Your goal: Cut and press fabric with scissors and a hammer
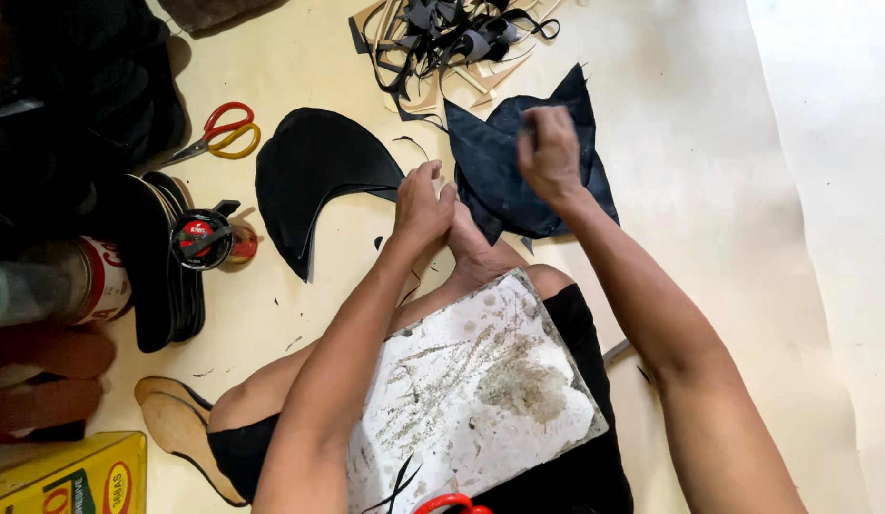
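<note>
Right hand (549, 152) is pinching a dark blue leather piece (519, 176) | left hand (422, 202) is resting clenched on the foot (471, 249), grasping nothing visible | scarred white cutting board (481, 390) is lying on the lap

You've got dark navy fabric pieces (528, 176) w/ faint stitching, a plain black curved cutout (314, 176), scissors (219, 133) w/ red & yellow handles, a white board (476, 390) w/ brown stain & scratch marks, a yellow box (67, 476), tan insole (181, 428), floor cream.

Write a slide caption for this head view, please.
Seated on the floor, right hand grips dark cloth pieces; left hand touches them.
</note>
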